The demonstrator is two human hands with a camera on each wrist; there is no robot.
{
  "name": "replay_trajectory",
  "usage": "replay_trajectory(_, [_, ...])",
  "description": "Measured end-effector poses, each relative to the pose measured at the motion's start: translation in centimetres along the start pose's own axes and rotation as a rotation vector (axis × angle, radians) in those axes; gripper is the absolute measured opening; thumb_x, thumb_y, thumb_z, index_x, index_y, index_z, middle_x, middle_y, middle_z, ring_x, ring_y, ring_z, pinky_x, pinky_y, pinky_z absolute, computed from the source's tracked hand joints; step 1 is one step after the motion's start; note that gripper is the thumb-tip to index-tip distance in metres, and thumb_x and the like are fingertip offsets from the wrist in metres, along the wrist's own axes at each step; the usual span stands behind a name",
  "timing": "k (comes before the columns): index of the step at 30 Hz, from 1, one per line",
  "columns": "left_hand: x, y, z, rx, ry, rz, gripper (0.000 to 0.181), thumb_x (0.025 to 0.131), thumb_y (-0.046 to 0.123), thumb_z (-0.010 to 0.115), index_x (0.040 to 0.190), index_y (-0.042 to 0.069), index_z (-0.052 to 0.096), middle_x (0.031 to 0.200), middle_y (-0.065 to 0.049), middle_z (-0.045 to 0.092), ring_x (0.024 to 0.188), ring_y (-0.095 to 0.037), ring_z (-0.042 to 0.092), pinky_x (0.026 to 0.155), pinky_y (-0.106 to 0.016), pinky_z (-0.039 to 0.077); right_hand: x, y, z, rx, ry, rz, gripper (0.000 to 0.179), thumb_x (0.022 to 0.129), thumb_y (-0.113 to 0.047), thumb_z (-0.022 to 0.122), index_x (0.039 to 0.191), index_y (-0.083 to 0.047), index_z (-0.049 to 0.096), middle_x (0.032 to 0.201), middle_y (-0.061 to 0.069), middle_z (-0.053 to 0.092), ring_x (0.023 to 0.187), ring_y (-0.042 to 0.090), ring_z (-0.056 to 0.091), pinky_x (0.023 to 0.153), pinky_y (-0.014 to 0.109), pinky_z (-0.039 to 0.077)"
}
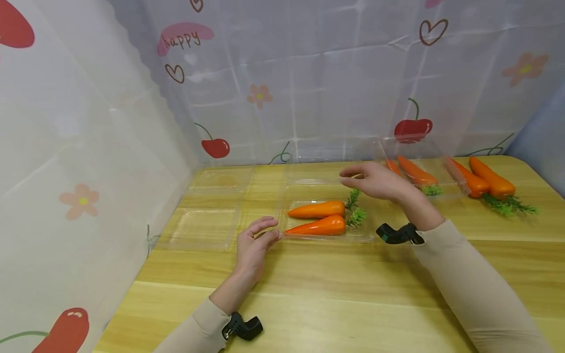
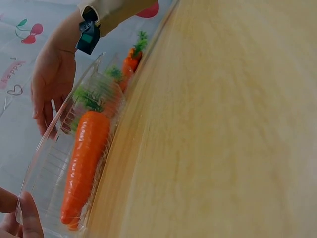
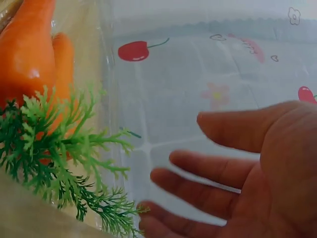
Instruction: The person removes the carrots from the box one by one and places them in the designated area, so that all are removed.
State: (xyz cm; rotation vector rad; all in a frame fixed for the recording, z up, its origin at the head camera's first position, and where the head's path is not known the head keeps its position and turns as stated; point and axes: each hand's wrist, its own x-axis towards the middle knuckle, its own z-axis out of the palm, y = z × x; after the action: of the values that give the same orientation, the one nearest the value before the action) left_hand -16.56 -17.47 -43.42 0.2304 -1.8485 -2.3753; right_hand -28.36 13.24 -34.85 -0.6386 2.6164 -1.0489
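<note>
Two orange carrots (image 1: pixel 319 225) with green tops lie side by side in a clear plastic container (image 1: pixel 359 239) with its lid raised behind. My left hand (image 1: pixel 256 247) is at the container's front left corner; in the left wrist view its thumb and finger (image 2: pixel 30 218) pinch the rim. Above the container's back right side hangs my right hand (image 1: pixel 375 180), fingers extended and nothing in them. The right wrist view shows it apart from the carrot greens (image 3: pixel 59 144).
An open clear container (image 1: pixel 205 228) stands at the left. Behind my right hand, another clear container (image 1: pixel 459 184) holds carrots (image 1: pixel 415 171). Loose carrots (image 1: pixel 492 179) lie on the wooden table (image 1: pixel 331 304) at the right. A printed curtain (image 1: pixel 318 88) hangs along the back.
</note>
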Motion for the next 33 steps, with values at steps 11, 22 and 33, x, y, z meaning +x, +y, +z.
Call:
replay_trajectory(11, [-0.2, -0.2, -0.1, 0.0, 0.003, -0.016, 0.034, 0.086, -0.012, 0.067, 0.119, -0.019, 0.065, 0.14, -0.02, 0.054, 0.083, -0.014, 0.068, 0.083, -0.026, 0.063, 1.3, 0.2, 0.8, 0.131, -0.042, -0.111, 0.043, 0.102, -0.031, 0.065, 0.14, -0.011, 0.062, 0.139, 0.014, 0.065, 0.128, 0.034, 0.06, 0.108, 0.054, 0.051])
replay_trajectory(22, [-0.1, -0.2, -0.1, 0.002, -0.004, -0.014, 0.032, 0.087, -0.011, 0.068, 0.118, -0.017, 0.067, 0.141, -0.02, 0.054, 0.084, -0.014, 0.068, 0.082, -0.026, 0.063, 3.1, 0.7, 2.4, 0.177, -0.224, -0.226, 0.043, 0.096, -0.015, 0.073, 0.137, -0.005, 0.063, 0.14, 0.019, 0.063, 0.133, 0.045, 0.056, 0.109, 0.051, 0.052])
replay_trajectory(33, [0.0, -0.1, 0.0, 0.007, -0.008, -0.009, 0.034, 0.087, -0.011, 0.068, 0.119, -0.019, 0.065, 0.14, -0.021, 0.054, 0.083, -0.015, 0.068, 0.082, -0.026, 0.063, 4.2, 1.3, 3.7, 0.177, -0.294, -0.189, 0.049, 0.093, -0.009, 0.076, 0.139, 0.001, 0.061, 0.14, 0.022, 0.062, 0.129, 0.042, 0.06, 0.108, 0.05, 0.053])
